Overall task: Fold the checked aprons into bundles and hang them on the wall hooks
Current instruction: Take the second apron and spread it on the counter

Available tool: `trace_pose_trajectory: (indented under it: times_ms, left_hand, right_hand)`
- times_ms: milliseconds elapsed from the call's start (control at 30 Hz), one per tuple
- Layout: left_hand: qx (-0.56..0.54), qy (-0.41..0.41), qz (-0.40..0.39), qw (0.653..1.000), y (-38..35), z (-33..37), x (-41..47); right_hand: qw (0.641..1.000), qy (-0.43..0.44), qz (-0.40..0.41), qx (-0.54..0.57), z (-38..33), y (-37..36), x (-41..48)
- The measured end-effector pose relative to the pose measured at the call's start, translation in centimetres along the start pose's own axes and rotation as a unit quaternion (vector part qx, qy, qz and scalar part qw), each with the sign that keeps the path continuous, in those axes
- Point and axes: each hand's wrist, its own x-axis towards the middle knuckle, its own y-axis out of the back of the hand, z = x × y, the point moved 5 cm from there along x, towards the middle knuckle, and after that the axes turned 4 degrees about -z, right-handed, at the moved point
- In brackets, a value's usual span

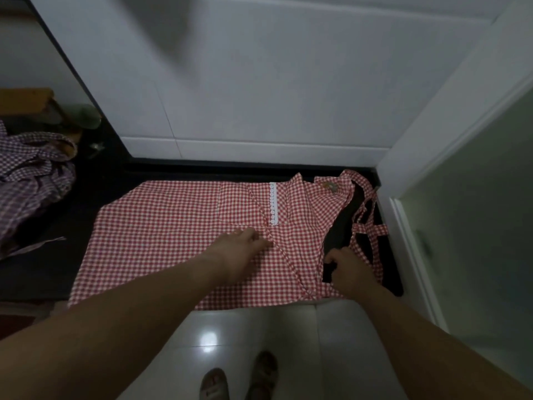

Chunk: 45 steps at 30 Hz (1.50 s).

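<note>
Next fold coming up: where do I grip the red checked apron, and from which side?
Probably grip the red checked apron at its bib end, near the straps, coming from the right. That end lies bunched in folds, offering pinchable edges, while the skirt lies flat. The right hand is at that edge; the left hand rests on the middle.

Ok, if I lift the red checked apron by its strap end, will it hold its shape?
Likely not: the red checked apron lies flat with soft creases and bunches where the right hand grips its edge, so it should sag limply. It looks like thin cloth, so probably light. The loose straps would likely dangle and trail.
</note>
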Motion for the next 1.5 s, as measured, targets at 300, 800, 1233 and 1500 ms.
trace_pose_trajectory:
  times_ms: [300, 800, 1233, 1500]
  left_hand:
    - [0.150, -0.061, -0.027, 0.987, 0.4, 5.7, 4.1]
    - [-0.192, 0.028, -0.356, 0.914, 2.5, 8.1, -3.4]
    - [-0.241, 0.051, -0.386, 0.889, -4.5, 7.4, -6.1]
    - [-0.179, -0.056, -0.084, 0.979, -1.3, 3.7, -3.1]
  right_hand:
    - [0.972, 0.124, 0.075, -0.183, -1.0, 2.3, -0.8]
    - [0.942, -0.067, -0.325, -0.054, -10.2, 10.5, -4.4]
    - [0.910, -0.182, -0.363, 0.079, -6.1, 1.2, -9.5]
    - [0.985, -0.144, -0.090, 0.012, -4.9, 2.9, -8.0]
